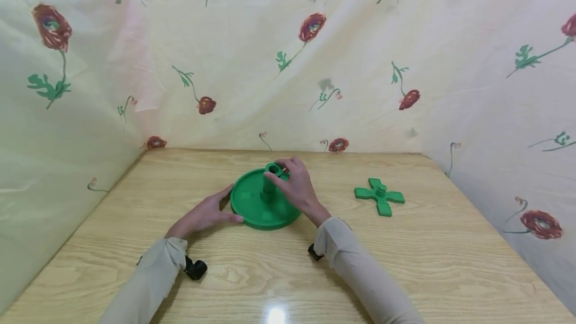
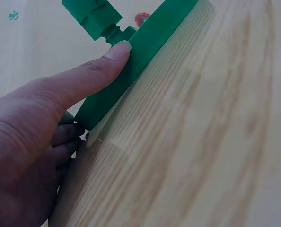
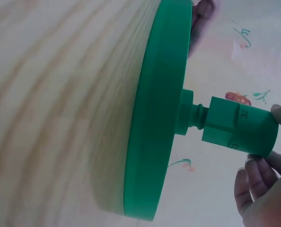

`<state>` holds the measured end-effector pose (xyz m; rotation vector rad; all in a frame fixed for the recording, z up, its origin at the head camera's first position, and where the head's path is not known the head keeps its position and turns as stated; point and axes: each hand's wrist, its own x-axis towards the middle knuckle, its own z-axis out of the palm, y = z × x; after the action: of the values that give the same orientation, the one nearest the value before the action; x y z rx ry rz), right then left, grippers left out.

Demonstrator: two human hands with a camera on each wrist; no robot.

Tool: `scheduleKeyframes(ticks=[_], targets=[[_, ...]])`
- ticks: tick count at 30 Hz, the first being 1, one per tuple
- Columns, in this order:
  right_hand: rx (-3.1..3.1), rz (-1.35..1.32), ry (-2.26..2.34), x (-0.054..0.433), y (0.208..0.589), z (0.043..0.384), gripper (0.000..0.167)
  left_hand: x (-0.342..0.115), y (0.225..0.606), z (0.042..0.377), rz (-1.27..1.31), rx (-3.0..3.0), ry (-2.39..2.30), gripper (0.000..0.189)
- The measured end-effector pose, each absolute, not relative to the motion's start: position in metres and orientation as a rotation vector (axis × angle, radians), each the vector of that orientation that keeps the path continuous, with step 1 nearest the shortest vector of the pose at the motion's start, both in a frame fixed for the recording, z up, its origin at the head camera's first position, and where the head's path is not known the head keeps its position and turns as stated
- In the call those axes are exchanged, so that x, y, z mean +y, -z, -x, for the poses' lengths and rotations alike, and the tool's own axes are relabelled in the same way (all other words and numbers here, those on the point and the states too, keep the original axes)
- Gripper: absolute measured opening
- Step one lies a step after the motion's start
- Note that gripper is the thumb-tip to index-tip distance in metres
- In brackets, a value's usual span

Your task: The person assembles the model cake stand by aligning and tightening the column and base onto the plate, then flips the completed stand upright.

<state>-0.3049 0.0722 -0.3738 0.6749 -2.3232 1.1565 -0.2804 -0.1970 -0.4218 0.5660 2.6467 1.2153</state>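
Green round dish (image 1: 245, 206), shallow, with a raised rim and lighter square patches on its floor; lies flat on the wood-grain table (image 1: 247, 284), near the middle, towards 12 o'clock. Contents: a stepped hub (image 3: 183, 113) at the dial's centre and, above it, a narrow ridged neck (image 3: 198, 117).

Green hollow cylinder (image 3: 247, 126), faceted towards the dish, rounded at the other end, "32" marked on its side; upright above the hub, open bore uppermost. Whether the neck belongs to cylinder or dish cannot be told.

Left hand (image 1: 208, 214): at the dish's 9 o'clock, curved round the rim, thumb against its side.

Right hand (image 1: 297, 188): comes in from 4 o'clock, pinching the cylinder's top between thumb and fingers.

Green four-armed cross (image 1: 380, 196), round knob at its centre: flat on the table at the dish's 3 o'clock, well apart.

Floral cloth (image 1: 252, 64): backdrop, 12 o'clock.
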Motion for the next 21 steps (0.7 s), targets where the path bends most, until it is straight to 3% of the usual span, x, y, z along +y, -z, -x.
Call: scheduleKeyframes(ticks=[21], targets=[[-2.437,-0.683,-0.953,0.0692,0.3689,0.3072,0.042,-0.1955,0.4221,0.2794,-0.542,2.648,-1.215,0.115]])
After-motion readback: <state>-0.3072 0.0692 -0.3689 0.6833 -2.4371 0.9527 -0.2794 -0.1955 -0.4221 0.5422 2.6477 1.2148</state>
